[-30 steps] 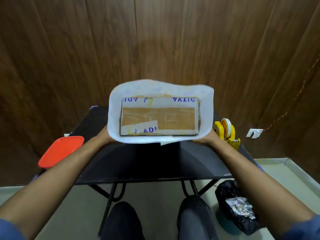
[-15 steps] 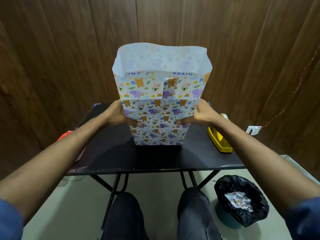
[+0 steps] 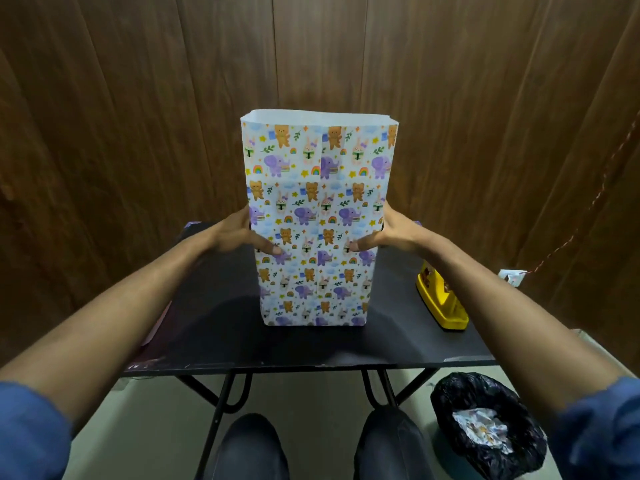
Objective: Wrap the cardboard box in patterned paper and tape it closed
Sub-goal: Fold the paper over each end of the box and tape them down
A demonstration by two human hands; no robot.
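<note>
The box wrapped in patterned paper stands upright on end on the black table, its animal print facing me. The paper forms an open sleeve at the top, white inside; the cardboard itself is hidden. My left hand grips the left side, thumb pressed on the front. My right hand grips the right side the same way. A vertical paper seam runs down the middle of the front.
A yellow tape dispenser sits on the table to the right of the box. A bin lined with a black bag holding crumpled scrap stands on the floor at lower right. Wood panelling rises right behind the table. My knees are under the table's front edge.
The wrapped box has been swung from lying open-end toward me to standing upright on the table, then straightened so the box inside no longer shows. Both hands stayed on its sides.
</note>
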